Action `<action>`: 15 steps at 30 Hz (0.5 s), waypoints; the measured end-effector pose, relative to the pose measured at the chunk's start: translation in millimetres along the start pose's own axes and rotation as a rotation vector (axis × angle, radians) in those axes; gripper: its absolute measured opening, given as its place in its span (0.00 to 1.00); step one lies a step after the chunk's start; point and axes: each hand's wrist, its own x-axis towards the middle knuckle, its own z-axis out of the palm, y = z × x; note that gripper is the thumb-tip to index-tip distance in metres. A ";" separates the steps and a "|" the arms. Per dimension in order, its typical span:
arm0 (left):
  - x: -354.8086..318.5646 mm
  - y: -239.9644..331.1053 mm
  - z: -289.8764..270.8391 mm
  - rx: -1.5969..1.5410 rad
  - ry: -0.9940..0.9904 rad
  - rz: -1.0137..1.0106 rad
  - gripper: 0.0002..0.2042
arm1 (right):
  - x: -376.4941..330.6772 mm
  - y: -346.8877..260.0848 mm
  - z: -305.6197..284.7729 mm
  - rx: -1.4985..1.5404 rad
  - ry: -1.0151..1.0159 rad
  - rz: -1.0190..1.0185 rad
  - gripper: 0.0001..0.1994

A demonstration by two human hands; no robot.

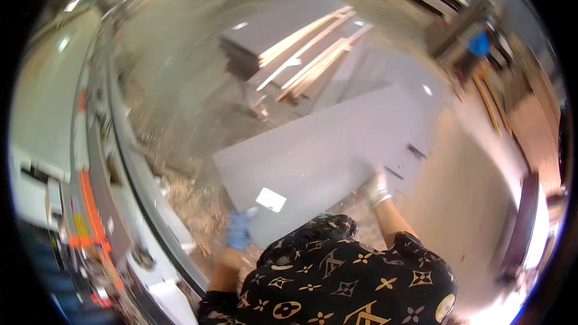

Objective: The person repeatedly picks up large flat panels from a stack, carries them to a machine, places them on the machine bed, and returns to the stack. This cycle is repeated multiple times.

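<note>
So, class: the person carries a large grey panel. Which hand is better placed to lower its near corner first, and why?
Probably the left hand: it grips the grey panel at its near lower corner. The right hand holds the long edge farther along.

Our work clothes and gloves

We wear a black short-sleeved shirt with gold patterned motifs, a blue glove on our left hand and a whitish glove on our right hand.

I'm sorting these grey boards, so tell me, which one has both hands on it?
The near grey board, tilted, with the left hand and right hand on its near edge. The far boards lie stacked under wooden strips.
</note>
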 end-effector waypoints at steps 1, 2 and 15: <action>-15.8 12.7 -30.8 0.058 -0.030 0.060 0.21 | 2.6 -10.6 -2.6 -0.103 0.055 -0.038 0.29; -40.5 20.5 -59.9 0.109 -0.025 0.126 0.21 | 6.3 -20.2 -6.4 -0.207 0.107 -0.062 0.30; -457.3 -248.6 -164.7 -0.603 0.819 0.907 0.28 | 38.5 194.5 219.0 -0.351 -0.351 0.862 0.19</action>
